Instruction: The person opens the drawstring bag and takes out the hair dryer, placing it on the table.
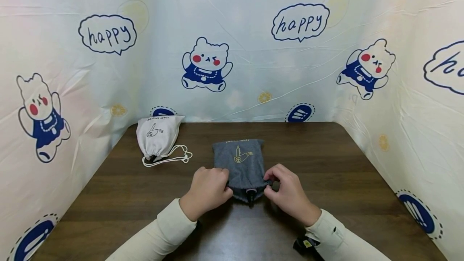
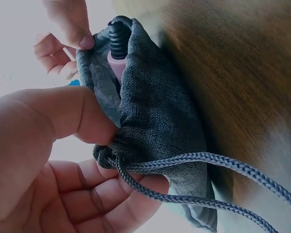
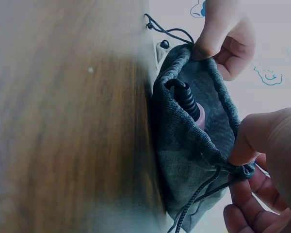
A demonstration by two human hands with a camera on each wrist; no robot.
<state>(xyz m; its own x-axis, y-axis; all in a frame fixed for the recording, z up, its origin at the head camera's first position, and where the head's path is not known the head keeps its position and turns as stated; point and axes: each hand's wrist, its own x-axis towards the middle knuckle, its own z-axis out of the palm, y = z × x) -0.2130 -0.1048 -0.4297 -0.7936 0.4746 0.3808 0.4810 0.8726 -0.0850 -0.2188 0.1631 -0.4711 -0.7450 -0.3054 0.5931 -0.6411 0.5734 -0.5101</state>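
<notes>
A grey drawstring bag (image 1: 239,174) with a yellow hair dryer print lies on the table, its mouth towards me. My left hand (image 1: 208,190) pinches the left corner of the mouth, where dark cords (image 2: 223,162) come out. At the opposite corner my right hand (image 1: 288,192) pinches the hem between thumb and fingers. Between the hands the mouth stands open. Inside shows a pink handle end (image 3: 200,116) with a ribbed black cord sleeve (image 3: 186,99), apparently of a hair dryer; the bag hides the rest of it.
A white drawstring bag (image 1: 157,136) with a similar print lies at the back left of the brown wooden table (image 1: 326,156), its white cord (image 1: 177,158) trailing to the right. Printed cloth (image 1: 250,63) hangs round the back and sides.
</notes>
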